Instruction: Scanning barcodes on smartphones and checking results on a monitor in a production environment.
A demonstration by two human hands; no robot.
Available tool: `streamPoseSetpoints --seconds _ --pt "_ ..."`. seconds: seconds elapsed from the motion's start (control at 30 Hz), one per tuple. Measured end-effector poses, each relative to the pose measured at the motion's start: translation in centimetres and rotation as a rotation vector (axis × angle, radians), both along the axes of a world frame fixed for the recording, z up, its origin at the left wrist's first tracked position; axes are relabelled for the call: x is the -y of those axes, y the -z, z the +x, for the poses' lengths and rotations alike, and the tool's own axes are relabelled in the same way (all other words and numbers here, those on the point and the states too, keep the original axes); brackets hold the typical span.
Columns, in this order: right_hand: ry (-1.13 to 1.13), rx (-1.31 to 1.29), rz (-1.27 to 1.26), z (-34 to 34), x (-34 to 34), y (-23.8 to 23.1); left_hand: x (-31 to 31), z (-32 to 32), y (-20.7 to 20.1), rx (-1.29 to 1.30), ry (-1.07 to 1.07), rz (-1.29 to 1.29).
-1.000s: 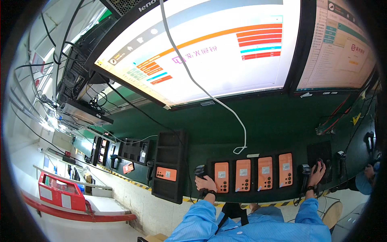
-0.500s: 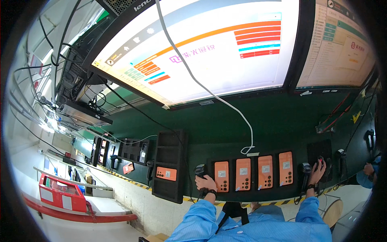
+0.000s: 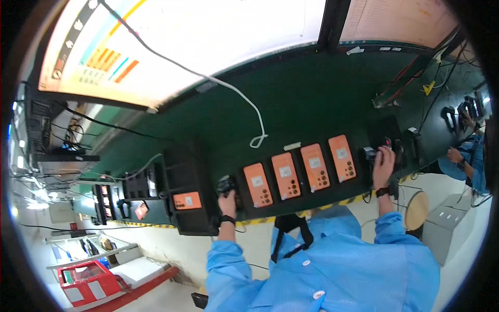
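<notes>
My left hand [image 3: 227, 205] is closed around a black handheld scanner [image 3: 226, 184], left of the row of phones. Several orange-backed phones lie camera side up on the green worktop, among them a leftmost phone [image 3: 258, 184] and a rightmost phone [image 3: 341, 158]; each bears a white label. To the right of that row, my right hand [image 3: 383, 167] rests with curled fingers over a dark computer mouse [image 3: 388, 141] showing a red spot, mostly hidden by the fingers. Just left of this hand stands another black scanner [image 3: 369, 153].
Left of my left hand lies a black compartmented tray [image 3: 183, 169] with one orange phone [image 3: 187, 200] in it. Large monitors [image 3: 218, 36] stand behind the worktop, a white cable [image 3: 228, 86] hanging before them. Another person's blue sleeve [image 3: 471, 161] shows at far right. A round stool [image 3: 417, 210] stands below.
The whole view has shifted and tilted, so the monitors sit higher and the phones further left. My left hand still holds the scanner; my right hand stays by the mouse.
</notes>
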State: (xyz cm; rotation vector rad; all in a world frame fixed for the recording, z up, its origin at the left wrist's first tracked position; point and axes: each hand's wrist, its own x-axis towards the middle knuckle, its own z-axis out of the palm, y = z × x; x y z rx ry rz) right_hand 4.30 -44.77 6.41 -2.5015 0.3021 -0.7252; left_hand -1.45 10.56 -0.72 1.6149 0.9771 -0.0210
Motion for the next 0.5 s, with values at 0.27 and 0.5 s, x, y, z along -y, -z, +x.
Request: streamPoseSetpoints --seconds 0.27,0.5 --pt "-0.751 -0.335 0.283 8.7 -21.1 -0.2 5.9 -6.2 -7.9 -0.091 0.146 0.111" --pt "-0.919 -0.385 -0.130 15.1 -29.8 3.7 9.0 -4.2 -7.7 -0.025 0.181 0.028"
